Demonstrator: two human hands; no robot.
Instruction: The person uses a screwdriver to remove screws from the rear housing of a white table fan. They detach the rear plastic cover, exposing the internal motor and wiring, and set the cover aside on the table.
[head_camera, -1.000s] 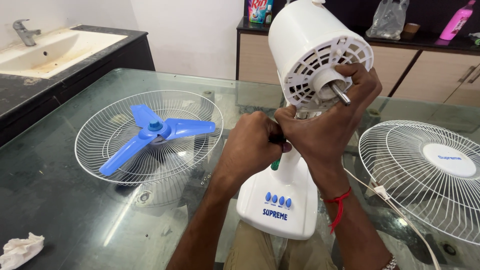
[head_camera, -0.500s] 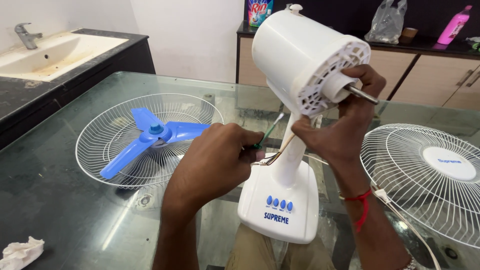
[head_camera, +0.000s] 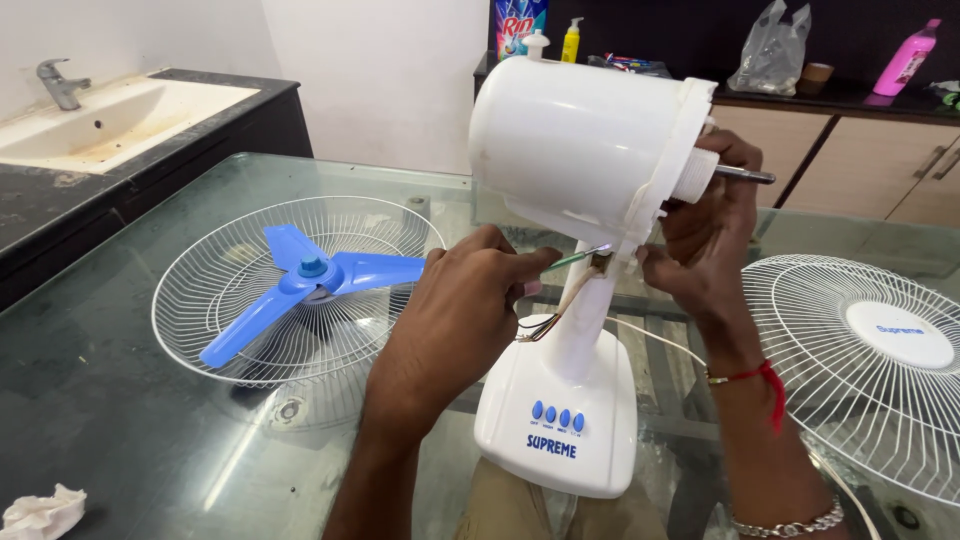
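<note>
I am pinching a thin green-handled screwdriver (head_camera: 560, 263) in my left hand (head_camera: 460, 300), tip at the neck opening of the white plastic table fan body (head_camera: 585, 150) standing near on the glass tabletop (head_camera: 130, 400). My right hand (head_camera: 705, 235) is gripping the motor front. Likely step: working the neck screw; next calls for steady tip alignment beside loose wires (head_camera: 545, 320).
</note>
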